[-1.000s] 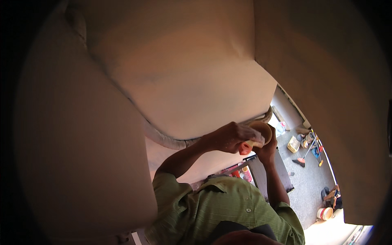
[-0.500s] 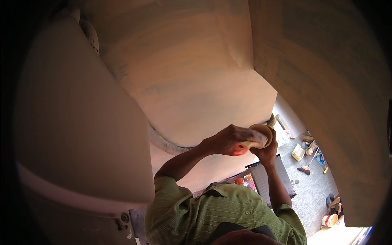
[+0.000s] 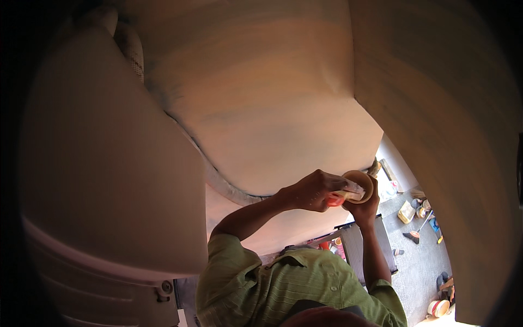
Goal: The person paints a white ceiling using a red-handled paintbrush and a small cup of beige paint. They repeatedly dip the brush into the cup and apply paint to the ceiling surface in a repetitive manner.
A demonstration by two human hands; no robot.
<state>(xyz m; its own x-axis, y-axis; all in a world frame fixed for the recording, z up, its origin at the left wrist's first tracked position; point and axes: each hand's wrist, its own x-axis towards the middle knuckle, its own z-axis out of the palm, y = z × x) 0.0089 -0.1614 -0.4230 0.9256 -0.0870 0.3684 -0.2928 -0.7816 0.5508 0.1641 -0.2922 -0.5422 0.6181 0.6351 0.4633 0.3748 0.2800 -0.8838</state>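
Note:
My left hand point(image 3: 311, 189) is closed around a small tool point(image 3: 336, 198) with an orange-red part and a pale end; its exact kind does not show. The tool's pale end reaches into the mouth of a round, cream-coloured cup point(image 3: 366, 180). My right hand point(image 3: 366, 207) grips this cup from below and the right side, holding it tilted with its opening toward my left hand. Most of the cup's inside is hidden by the tool and my left fingers. Whitish specks mark the back of my left hand.
Beige walls point(image 3: 272, 125) rise ahead, with a broad panel point(image 3: 109, 163) at the left and another surface point(image 3: 430, 109) at the right. Below me stands a grey ribbed platform point(image 3: 357, 253). On the floor lie a broom point(image 3: 412, 236), a bucket point(image 3: 437, 308) and a yellowish container point(image 3: 406, 212).
The whole view has shifted, so hands and surroundings sit slightly farther right and lower. The tool's pale end still reaches into the cup, and both grips stay the same.

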